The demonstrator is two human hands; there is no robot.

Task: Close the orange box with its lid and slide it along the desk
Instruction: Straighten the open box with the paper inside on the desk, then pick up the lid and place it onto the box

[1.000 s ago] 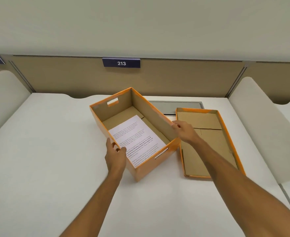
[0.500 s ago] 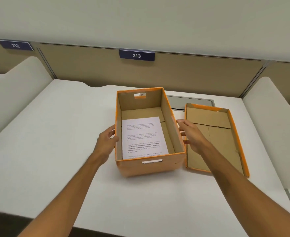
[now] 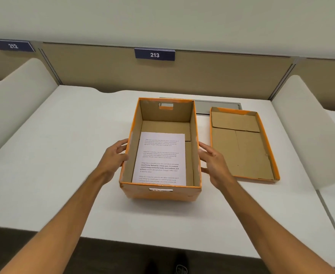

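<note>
The open orange box (image 3: 158, 193) stands square to me in the middle of the white desk (image 3: 54, 155), with a printed sheet of paper (image 3: 160, 159) lying flat inside. Its orange lid (image 3: 241, 151) lies upside down to the right of the box, brown inside facing up, a small gap between them. My left hand (image 3: 114, 159) rests with spread fingers against the box's left wall. Beside the right wall, between box and lid, my right hand (image 3: 214, 165) is open, its fingertips at the wall. Neither hand grips anything.
Curved white dividers stand at the left (image 3: 18, 99) and right (image 3: 305, 125) of the desk. A grey cable panel (image 3: 218, 107) sits in the desk behind the box. A tan back wall carries the sign 213 (image 3: 154, 54). The desk's front edge is near me.
The box has been turned from a diagonal position to square with the desk edge. Both hands went from holding its corners to resting open at its side walls.
</note>
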